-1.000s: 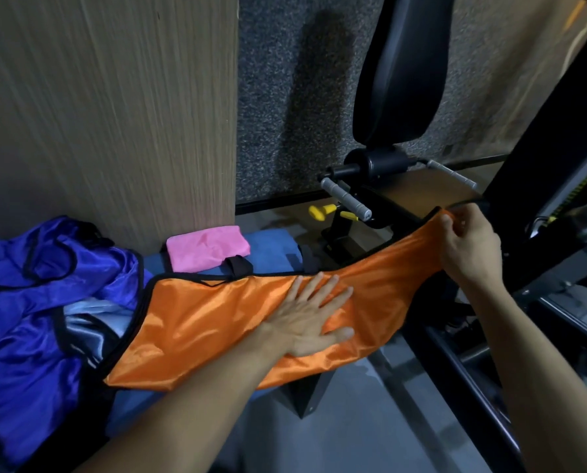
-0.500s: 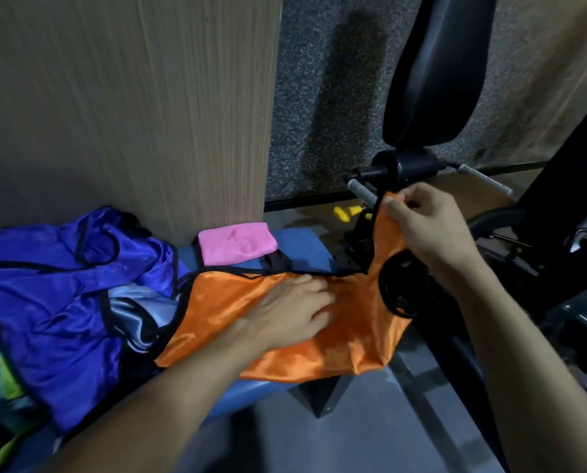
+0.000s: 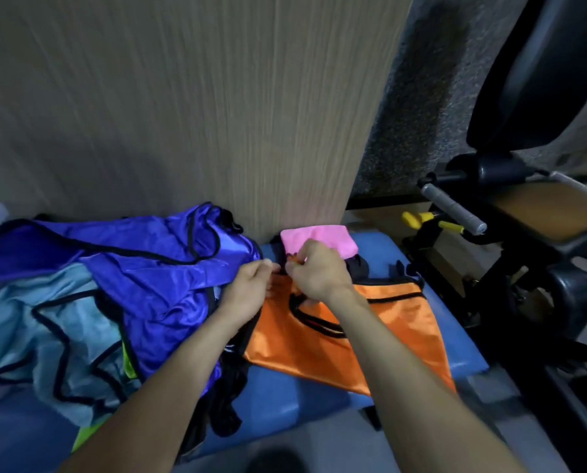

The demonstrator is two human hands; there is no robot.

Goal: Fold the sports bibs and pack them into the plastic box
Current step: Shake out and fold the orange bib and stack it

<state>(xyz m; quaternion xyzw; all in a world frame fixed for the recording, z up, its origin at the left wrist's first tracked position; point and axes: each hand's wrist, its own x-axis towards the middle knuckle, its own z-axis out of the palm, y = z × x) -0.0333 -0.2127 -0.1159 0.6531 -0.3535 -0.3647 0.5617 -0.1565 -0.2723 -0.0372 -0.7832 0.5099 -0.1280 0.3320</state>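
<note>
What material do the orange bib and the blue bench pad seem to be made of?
Orange bib: probably thin synthetic satin, since it is glossy with soft creases, edged in black binding. Blue bench pad: likely vinyl upholstery over padding, smooth with a dull sheen and rounded edges.

No text, label, brand, number or sign can be read in this view.
</note>
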